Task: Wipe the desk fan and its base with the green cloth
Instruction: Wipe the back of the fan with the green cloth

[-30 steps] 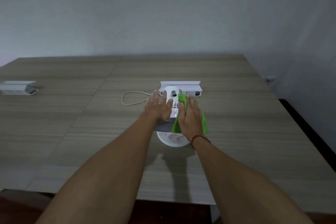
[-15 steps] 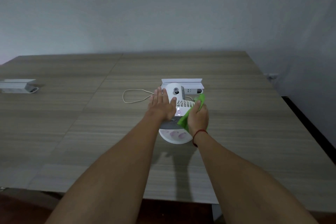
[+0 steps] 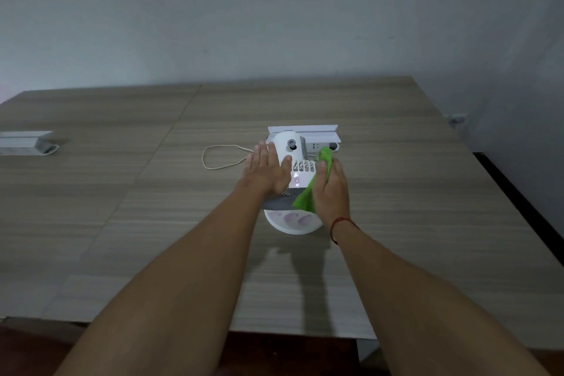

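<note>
Green cloth [image 3: 308,192]: bunched against the right side of the desk fan, pressed there by the right hand; one end sticks up past the fingertips, the other hangs down over the dark rim of the fan head.
Desk fan [image 3: 290,151]: white, standing near the middle of the desk [image 3: 122,207], its rear housing with a grey knob facing up toward the camera; slotted vents show between the two hands.
Fan base [image 3: 290,223]: round and white, resting on the desk just below both wrists.
Left hand [image 3: 267,171]: laid flat on the left side of the fan housing, fingers straight and together, thumb touching the vents; it grips nothing.
Right hand [image 3: 331,189]: fingers curled round the cloth, holding it to the fan; a red string circles the wrist.
Power strip [image 3: 317,139]: white, just behind the fan, partly hidden by it.
Cord [image 3: 219,159]: pale loop lying on the desk left of the fan.
Second strip [image 3: 24,143]: at the far left edge, well apart.
</note>
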`<action>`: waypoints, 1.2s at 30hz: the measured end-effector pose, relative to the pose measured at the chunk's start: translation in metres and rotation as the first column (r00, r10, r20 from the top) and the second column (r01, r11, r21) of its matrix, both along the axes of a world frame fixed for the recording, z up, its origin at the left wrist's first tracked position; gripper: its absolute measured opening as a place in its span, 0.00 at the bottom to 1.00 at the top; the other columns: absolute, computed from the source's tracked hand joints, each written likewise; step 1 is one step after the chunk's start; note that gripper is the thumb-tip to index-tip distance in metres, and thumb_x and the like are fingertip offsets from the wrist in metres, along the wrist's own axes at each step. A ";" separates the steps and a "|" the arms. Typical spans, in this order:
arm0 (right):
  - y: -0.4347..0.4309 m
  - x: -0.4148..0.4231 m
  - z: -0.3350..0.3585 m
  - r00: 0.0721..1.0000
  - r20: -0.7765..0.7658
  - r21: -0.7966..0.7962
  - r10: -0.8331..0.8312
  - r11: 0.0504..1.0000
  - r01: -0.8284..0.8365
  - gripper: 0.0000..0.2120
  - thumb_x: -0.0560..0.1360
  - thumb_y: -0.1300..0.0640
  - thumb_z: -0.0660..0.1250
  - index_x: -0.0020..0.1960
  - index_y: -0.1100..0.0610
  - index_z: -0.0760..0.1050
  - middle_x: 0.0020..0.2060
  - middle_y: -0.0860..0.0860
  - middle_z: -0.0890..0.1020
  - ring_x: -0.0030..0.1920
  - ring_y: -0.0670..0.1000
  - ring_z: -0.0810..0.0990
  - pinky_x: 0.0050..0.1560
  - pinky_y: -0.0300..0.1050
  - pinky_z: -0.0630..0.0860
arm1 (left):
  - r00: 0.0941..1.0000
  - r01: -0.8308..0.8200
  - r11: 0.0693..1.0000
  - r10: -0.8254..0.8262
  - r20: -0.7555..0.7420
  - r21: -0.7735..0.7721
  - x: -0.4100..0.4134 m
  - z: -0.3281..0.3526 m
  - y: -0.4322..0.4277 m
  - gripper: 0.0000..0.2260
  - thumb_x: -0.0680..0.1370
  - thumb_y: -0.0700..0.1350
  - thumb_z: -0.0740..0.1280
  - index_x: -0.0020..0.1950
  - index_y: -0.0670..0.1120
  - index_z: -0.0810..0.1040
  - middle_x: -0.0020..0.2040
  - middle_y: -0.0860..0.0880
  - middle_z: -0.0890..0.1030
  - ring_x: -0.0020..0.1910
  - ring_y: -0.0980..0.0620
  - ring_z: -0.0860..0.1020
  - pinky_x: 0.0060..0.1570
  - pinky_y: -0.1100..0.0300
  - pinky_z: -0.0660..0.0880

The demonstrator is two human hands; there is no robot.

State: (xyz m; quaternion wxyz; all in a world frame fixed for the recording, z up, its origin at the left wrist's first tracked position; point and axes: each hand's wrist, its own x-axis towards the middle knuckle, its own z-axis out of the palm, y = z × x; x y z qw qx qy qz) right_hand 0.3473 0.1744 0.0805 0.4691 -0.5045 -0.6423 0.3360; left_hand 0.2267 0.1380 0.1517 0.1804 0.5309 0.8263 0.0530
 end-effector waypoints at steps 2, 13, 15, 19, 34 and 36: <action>0.005 0.002 -0.006 0.998 -0.058 -0.098 -0.011 0.995 0.005 0.20 0.81 0.49 0.49 0.63 0.57 0.72 0.57 0.55 0.79 0.57 0.56 0.77 0.56 0.44 0.72 | 1.000 -0.003 1.000 0.003 0.009 0.003 -0.003 -0.001 0.001 0.29 0.83 0.56 0.41 0.79 0.42 0.38 0.80 0.45 0.38 0.79 0.50 0.37 0.77 0.53 0.36; -0.003 -0.015 0.014 0.998 0.058 0.017 -0.007 1.000 0.006 0.25 0.79 0.46 0.47 0.71 0.55 0.67 0.70 0.57 0.71 0.72 0.58 0.67 0.72 0.57 0.63 | 1.000 -0.008 1.000 0.008 0.001 0.008 -0.009 0.001 0.010 0.29 0.83 0.55 0.41 0.79 0.42 0.38 0.80 0.44 0.38 0.80 0.49 0.37 0.78 0.52 0.37; -0.005 -0.021 0.023 0.980 0.184 0.090 0.071 0.992 -0.089 0.23 0.81 0.51 0.50 0.75 0.56 0.62 0.75 0.55 0.65 0.77 0.56 0.59 0.76 0.58 0.55 | 1.000 -0.011 1.000 0.011 0.003 0.010 -0.011 0.001 0.011 0.29 0.83 0.55 0.41 0.79 0.42 0.39 0.80 0.43 0.39 0.80 0.48 0.38 0.78 0.51 0.38; 0.006 -0.019 0.015 0.991 0.128 0.074 0.048 0.996 -0.058 0.24 0.80 0.48 0.49 0.71 0.57 0.67 0.71 0.55 0.71 0.73 0.55 0.67 0.74 0.56 0.61 | 1.000 -0.013 1.000 0.013 0.012 0.008 -0.009 0.000 0.013 0.29 0.83 0.56 0.41 0.79 0.42 0.39 0.80 0.44 0.38 0.80 0.48 0.37 0.78 0.51 0.37; 0.047 -0.002 -0.028 0.824 -0.471 -0.691 -0.314 0.713 -0.123 0.24 0.80 0.43 0.50 0.59 0.58 0.76 0.44 0.52 0.79 0.42 0.51 0.77 0.48 0.45 0.75 | 1.000 0.026 0.997 -0.025 -0.012 0.076 -0.023 -0.010 0.028 0.29 0.84 0.54 0.42 0.79 0.40 0.41 0.80 0.41 0.41 0.80 0.46 0.40 0.78 0.49 0.39; 0.045 -0.007 -0.025 0.842 -0.434 -0.670 -0.318 0.739 -0.066 0.27 0.79 0.39 0.49 0.60 0.56 0.77 0.49 0.52 0.80 0.51 0.55 0.79 0.58 0.50 0.76 | 1.000 0.014 0.997 -0.015 0.003 0.077 -0.024 -0.009 0.028 0.28 0.84 0.54 0.42 0.79 0.40 0.41 0.80 0.41 0.40 0.80 0.46 0.39 0.78 0.50 0.39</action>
